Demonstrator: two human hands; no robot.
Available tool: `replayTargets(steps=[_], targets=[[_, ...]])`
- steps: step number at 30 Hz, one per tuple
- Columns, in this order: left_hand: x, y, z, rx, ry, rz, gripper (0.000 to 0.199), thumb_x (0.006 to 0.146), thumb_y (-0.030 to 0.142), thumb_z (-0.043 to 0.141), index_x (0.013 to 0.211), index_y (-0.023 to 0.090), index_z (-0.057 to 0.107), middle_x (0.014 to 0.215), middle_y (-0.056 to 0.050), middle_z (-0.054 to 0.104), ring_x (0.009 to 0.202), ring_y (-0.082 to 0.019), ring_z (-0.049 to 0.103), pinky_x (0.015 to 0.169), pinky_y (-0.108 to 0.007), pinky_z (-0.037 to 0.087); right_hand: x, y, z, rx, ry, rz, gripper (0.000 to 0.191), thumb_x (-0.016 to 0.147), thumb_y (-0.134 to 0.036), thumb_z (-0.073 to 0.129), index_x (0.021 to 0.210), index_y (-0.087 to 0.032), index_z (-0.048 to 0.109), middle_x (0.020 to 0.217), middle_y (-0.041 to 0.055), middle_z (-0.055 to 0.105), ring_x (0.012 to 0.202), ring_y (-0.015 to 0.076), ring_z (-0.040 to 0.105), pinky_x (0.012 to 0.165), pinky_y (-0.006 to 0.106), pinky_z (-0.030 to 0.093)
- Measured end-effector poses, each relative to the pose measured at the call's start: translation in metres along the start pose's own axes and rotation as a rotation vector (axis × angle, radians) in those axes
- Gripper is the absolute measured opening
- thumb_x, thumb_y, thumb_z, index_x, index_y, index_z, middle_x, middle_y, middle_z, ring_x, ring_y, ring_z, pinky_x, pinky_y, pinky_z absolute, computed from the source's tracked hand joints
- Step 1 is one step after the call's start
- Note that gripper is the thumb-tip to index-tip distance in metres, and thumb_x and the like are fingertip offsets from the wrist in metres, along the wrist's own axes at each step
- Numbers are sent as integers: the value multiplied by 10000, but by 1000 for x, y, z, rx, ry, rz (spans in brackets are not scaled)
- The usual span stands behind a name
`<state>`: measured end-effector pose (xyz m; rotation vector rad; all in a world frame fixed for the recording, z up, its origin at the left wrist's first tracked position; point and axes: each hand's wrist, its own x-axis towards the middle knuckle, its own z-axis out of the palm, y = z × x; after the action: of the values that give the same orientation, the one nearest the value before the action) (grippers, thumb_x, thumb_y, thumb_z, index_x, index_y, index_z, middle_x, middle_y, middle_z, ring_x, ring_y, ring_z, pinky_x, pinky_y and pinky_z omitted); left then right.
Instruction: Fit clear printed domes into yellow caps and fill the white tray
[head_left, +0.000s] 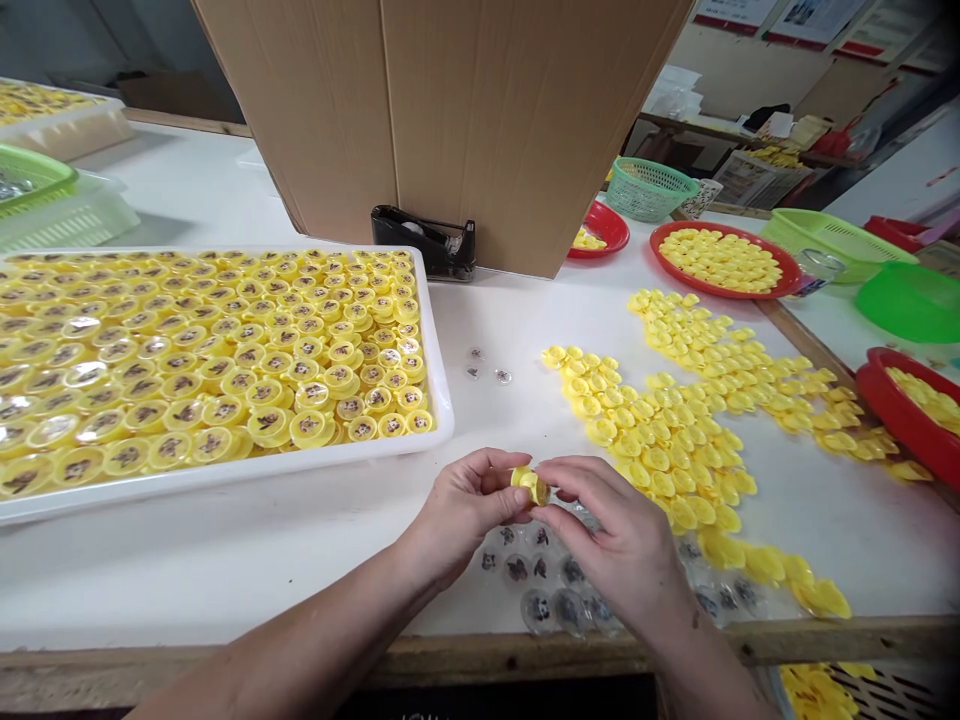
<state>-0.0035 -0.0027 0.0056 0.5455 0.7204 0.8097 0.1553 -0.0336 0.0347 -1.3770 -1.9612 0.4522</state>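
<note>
Between my two hands, over the near middle of the table, is a small round yellow plastic cap [530, 486]. My left hand [471, 502] pinches it from the left with thumb and fingers. From the right, my right hand [604, 510] closes its fingertips on the same piece; a clear edge shows there, partly hidden by the fingers. Below the hands lie several clear round discs with small dark printed pictures [517, 568], some covered by my right hand. To the right spreads a large group of loose yellow caps [660, 440].
A white tray [442, 400] full of yellow caps with printed discs stands at left. Three loose clear discs [502, 377] lie beside it. Behind are a black tape dispenser [424, 243] and a tall cardboard box [450, 120]. Red plates [787, 275] and a green basket [649, 190] stand at right.
</note>
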Motion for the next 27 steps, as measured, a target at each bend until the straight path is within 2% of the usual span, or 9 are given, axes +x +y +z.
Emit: replayTargets(steps=[8, 14, 19, 23, 27], targets=[[-3, 0, 6, 79, 53, -3, 407, 627, 302, 786, 960, 129, 628, 753, -27, 677, 681, -114, 606, 675, -258, 497, -2, -8, 1, -175, -1, -38, 186, 842, -114, 558, 988, -226, 586, 942, 47, 617, 854, 162, 612, 727, 271, 519], [-7, -1, 3, 222, -34, 89, 399, 690, 345, 731, 1010, 141, 606, 847, -46, 672, 776, -145, 608, 758, -305, 494, -2, -9, -4, -124, 20, -26, 170, 823, -132, 582, 958, -231, 608, 926, 36, 640, 839, 167, 624, 715, 277, 532], [-8, -3, 4, 271, -76, 127, 354, 746, 325, 685, 1028, 141, 576, 865, -39, 645, 788, -136, 586, 756, -298, 478, -4, -12, -8, -139, 69, 8, 210, 816, -139, 603, 1005, -229, 610, 963, 27, 638, 849, 158, 620, 758, 268, 520], [-8, -2, 4, 278, -109, 150, 325, 773, 300, 660, 1042, 143, 567, 895, -41, 642, 802, -130, 580, 762, -295, 471, -4, -10, -10, -21, 23, 78, 242, 775, -128, 659, 983, -240, 605, 943, -3, 636, 769, 125, 608, 709, 234, 512], [-10, 2, 4, 345, -99, 147, 314, 787, 285, 635, 1053, 132, 567, 917, -59, 644, 834, -146, 583, 777, -311, 472, -4, -8, -11, -38, -4, 46, 261, 784, -124, 654, 1015, -232, 599, 962, 4, 630, 808, 126, 605, 727, 225, 502]])
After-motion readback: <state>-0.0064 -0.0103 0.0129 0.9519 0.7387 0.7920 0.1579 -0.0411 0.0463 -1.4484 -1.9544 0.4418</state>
